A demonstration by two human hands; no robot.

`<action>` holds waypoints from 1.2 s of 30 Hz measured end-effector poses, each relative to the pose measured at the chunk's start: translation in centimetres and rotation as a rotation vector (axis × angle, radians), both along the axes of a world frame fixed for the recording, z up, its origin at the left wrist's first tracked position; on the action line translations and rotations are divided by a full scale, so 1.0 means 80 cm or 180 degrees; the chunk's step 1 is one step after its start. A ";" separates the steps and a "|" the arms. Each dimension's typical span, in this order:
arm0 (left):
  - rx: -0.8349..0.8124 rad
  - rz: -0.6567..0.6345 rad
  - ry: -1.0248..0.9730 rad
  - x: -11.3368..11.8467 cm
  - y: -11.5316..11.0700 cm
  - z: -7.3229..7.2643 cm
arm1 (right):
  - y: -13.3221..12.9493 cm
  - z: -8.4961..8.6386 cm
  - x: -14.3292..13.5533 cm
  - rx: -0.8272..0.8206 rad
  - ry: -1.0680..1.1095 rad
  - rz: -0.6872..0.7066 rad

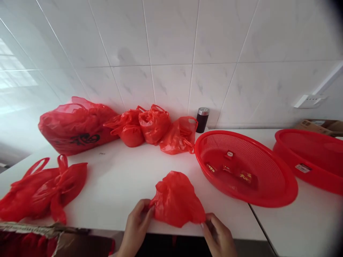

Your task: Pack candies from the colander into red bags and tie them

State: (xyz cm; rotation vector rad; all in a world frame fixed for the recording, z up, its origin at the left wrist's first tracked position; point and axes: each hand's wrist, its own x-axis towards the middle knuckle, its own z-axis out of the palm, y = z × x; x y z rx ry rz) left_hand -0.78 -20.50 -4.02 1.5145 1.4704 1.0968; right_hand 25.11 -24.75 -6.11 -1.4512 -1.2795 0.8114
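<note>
At the front edge of the white table point(118, 182) I hold a red plastic bag point(178, 200) between both hands. My left hand point(138, 223) pinches its left corner between thumb and fingers. The lower right corner is gripped by the fingertips of my right hand point(217, 233). Crumpled and puffed up, the bag hides whatever may be inside it. Just right of it stands a red plastic colander basket point(278, 178) with several small red packets point(248, 177) on its bottom.
Along the tiled wall stand a large red bag point(77, 125), several small filled red bags point(154, 125) and a black tumbler point(202, 121). A knotted red bag point(40, 192) lies left, above an open cardboard box point(63, 242). Far right are a red basin point(318, 167) and a carton point(321, 125).
</note>
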 end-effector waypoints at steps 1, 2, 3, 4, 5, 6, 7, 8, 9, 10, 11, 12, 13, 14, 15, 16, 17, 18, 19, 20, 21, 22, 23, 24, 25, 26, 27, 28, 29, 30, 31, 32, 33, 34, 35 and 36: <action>-0.0036 0.0020 -0.0090 0.001 0.000 0.003 | -0.001 0.002 0.002 -0.0011 -0.0061 0.0114; -0.0083 0.0053 -0.0222 0.004 -0.001 0.007 | -0.005 0.004 0.003 -0.0031 -0.0090 0.0172; -0.0143 0.0075 -0.0389 0.007 -0.003 0.011 | -0.009 0.007 0.005 -0.0042 -0.0084 0.0171; -0.0200 0.0098 -0.0579 0.012 -0.005 0.017 | -0.015 0.012 0.004 -0.0018 -0.0058 0.0121; -0.0249 0.0113 -0.0774 0.017 -0.008 0.023 | -0.021 0.020 0.002 0.0062 -0.0034 0.0046; -0.0289 0.0100 -0.0960 0.024 -0.012 0.031 | -0.026 0.030 -0.002 0.0186 -0.0027 -0.0016; -0.0318 0.0059 -0.1119 0.031 -0.017 0.038 | -0.030 0.042 -0.007 0.0346 -0.0042 -0.0068; -0.0348 -0.0042 -0.1257 0.038 -0.021 0.047 | -0.032 0.056 -0.015 0.0500 -0.0066 -0.0087; -0.0383 -0.0217 -0.1403 0.046 -0.025 0.054 | -0.031 0.069 -0.024 0.0607 -0.0078 -0.0063; -0.0424 -0.0454 -0.1571 0.053 -0.029 0.061 | -0.028 0.081 -0.033 0.0651 -0.0069 -0.0002; -0.0459 -0.0713 -0.1744 0.060 -0.032 0.066 | -0.023 0.090 -0.042 0.0621 -0.0044 0.0088; -0.0463 -0.0920 -0.1891 0.065 -0.033 0.069 | -0.016 0.096 -0.050 0.0542 0.0000 0.0186; -0.0440 -0.1061 -0.1981 0.069 -0.034 0.071 | -0.008 0.098 -0.056 0.0440 0.0066 0.0275; -0.0402 -0.1119 -0.2009 0.071 -0.032 0.071 | 0.001 0.097 -0.060 0.0333 0.0146 0.0352; -0.0377 -0.1078 -0.1991 0.070 -0.029 0.070 | 0.009 0.092 -0.062 0.0240 0.0233 0.0402; -0.0371 -0.0957 -0.1962 0.067 -0.024 0.068 | 0.016 0.086 -0.062 0.0166 0.0320 0.0426; -0.0390 -0.0791 -0.1949 0.062 -0.017 0.066 | 0.023 0.078 -0.059 0.0116 0.0398 0.0423; -0.0416 -0.0599 -0.1911 0.055 -0.007 0.064 | 0.028 0.069 -0.055 0.0100 0.0457 0.0379; -0.0437 -0.0405 -0.1837 0.046 0.004 0.063 | 0.033 0.059 -0.050 0.0116 0.0505 0.0288; -0.0436 -0.0220 -0.1730 0.036 0.017 0.063 | 0.037 0.049 -0.044 0.0167 0.0557 0.0149; -0.0416 -0.0086 -0.1583 0.026 0.032 0.063 | 0.040 0.040 -0.037 0.0227 0.0603 -0.0029; -0.0394 -0.0013 -0.1411 0.016 0.048 0.065 | 0.043 0.030 -0.031 0.0286 0.0636 -0.0230; -0.0391 0.0005 -0.1228 0.007 0.064 0.068 | 0.046 0.021 -0.027 0.0341 0.0651 -0.0434; -0.0399 -0.0026 -0.1044 0.000 0.079 0.072 | 0.047 0.013 -0.023 0.0386 0.0640 -0.0602; -0.0418 -0.0096 -0.0853 -0.005 0.093 0.077 | 0.049 0.006 -0.021 0.0435 0.0612 -0.0720; -0.0425 -0.0167 -0.0638 -0.008 0.104 0.083 | 0.050 0.000 -0.021 0.0488 0.0573 -0.0794; -0.0418 -0.0233 -0.0444 -0.008 0.113 0.090 | 0.051 -0.004 -0.022 0.0548 0.0541 -0.0846; -0.0365 -0.0312 -0.0226 -0.006 0.119 0.098 | 0.051 -0.007 -0.024 0.0610 0.0520 -0.0896; -0.0260 -0.0410 0.0039 -0.002 0.121 0.105 | 0.051 -0.008 -0.026 0.0652 0.0514 -0.0953; -0.0124 -0.0548 0.0345 0.004 0.122 0.111 | 0.051 -0.009 -0.028 0.0676 0.0526 -0.1019; 0.0011 -0.0732 0.0670 0.011 0.121 0.114 | 0.051 -0.009 -0.030 0.0680 0.0557 -0.1078; 0.0109 -0.0940 0.0954 0.020 0.118 0.115 | 0.050 -0.008 -0.031 0.0662 0.0595 -0.1111; 0.0151 -0.1128 0.1156 0.029 0.116 0.112 | 0.049 -0.008 -0.033 0.0629 0.0637 -0.1116; 0.0127 -0.1262 0.1244 0.038 0.114 0.105 | 0.048 -0.007 -0.034 0.0581 0.0671 -0.1100; 0.0048 -0.1334 0.1205 0.047 0.112 0.096 | 0.046 -0.007 -0.035 0.0519 0.0696 -0.1073; -0.0037 -0.1363 0.1115 0.055 0.112 0.086 | 0.045 -0.007 -0.036 0.0450 0.0711 -0.1033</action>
